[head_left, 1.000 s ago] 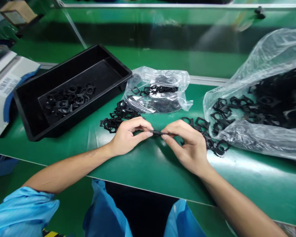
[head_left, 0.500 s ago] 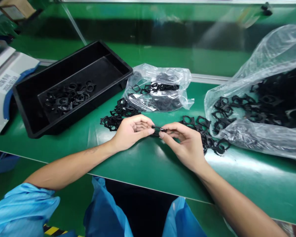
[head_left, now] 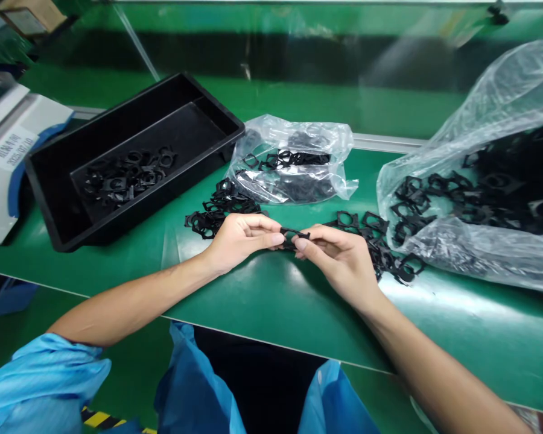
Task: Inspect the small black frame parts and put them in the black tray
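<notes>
Between my two hands, above the green table (head_left: pixel 253 289), is a small black plastic frame (head_left: pixel 295 232) with a round opening. My left hand (head_left: pixel 244 241) pinches its left end between thumb and fingers. At its right end, my right hand (head_left: pixel 339 259) grips it the same way. Just behind my left hand lies a pile of similar black frames (head_left: pixel 212 217). More loose black frames (head_left: pixel 371 226) lie beyond and beside my right hand, at the mouth of a large clear plastic bag (head_left: pixel 470 241).
A black tray (head_left: pixel 149 223) at the left holds several black frames. Behind my hands lies a smaller clear bag (head_left: pixel 298 187) with frames inside. The large bag on the right is full of them. A white and blue machine (head_left: pixel 22 144) stands at the far left.
The black frame has tilted between my fingers, so its opening shows more. My hands have otherwise stayed in nearly the same place.
</notes>
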The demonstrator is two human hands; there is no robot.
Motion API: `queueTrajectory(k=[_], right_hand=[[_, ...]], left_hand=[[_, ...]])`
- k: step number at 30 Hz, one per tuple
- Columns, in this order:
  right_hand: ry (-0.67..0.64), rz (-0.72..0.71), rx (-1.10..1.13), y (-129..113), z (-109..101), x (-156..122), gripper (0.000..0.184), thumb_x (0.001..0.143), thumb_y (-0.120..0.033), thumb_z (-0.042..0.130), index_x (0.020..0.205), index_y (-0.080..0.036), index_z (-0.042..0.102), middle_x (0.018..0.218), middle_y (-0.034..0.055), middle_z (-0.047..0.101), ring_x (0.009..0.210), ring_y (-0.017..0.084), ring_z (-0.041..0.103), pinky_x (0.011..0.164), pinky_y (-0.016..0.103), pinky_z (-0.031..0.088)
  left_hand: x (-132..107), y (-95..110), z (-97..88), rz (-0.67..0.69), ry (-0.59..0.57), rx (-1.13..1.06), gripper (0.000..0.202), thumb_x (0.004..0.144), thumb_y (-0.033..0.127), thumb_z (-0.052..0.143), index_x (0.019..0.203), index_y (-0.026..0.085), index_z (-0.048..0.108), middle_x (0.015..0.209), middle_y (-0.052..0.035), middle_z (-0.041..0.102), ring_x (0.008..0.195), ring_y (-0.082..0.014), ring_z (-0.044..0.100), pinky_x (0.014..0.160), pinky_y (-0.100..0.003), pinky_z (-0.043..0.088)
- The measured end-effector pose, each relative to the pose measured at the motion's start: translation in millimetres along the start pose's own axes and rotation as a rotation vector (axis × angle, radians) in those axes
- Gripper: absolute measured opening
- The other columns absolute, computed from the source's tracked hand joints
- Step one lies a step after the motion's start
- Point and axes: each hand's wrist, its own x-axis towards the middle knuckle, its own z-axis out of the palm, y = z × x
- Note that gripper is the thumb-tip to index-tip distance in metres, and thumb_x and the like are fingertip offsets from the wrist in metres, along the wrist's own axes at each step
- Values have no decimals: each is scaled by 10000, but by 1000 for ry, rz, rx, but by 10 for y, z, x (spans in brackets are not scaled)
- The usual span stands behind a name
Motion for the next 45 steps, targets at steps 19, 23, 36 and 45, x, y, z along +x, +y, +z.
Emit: queueTrajectory(k=[19,23,36,45], right_hand=[[-166,184,199,-43,-7,-8,362,668,-494,884,647,-172,722,625,24,712,581,139,643,623,265,536],[-152,161,209,-54,-21,-8,354,670,-493,882,656,-176,724,644,23,718,579,139,642,627,273,547],[-232,212,185,-50,-23,-12,381,702,-510,852,621,-163,718,614,33,697,572,134,615,586,255,503],[13,-161,-242,-21,-25,-52,302,881,-361,708,646,-172,683,628,23,637,597,135,551,590,268,444]], left_hand=[[78,98,-181,-57,-463,30,389,687,520,864,776,155,761,799,-79,748,742,-185,712,709,-308,585],[60,83,-147,-41,-407,41,398,730,540,828,801,157,744,795,-78,738,745,-197,716,720,-332,590],[46,98,-173,-158,-533,-11,381,634,457,917,736,125,759,730,-53,682,683,-130,604,662,-261,478],[26,42,-85,-64,-237,20,332,687,401,892,793,127,738,766,-26,688,690,-115,621,664,-239,492]])
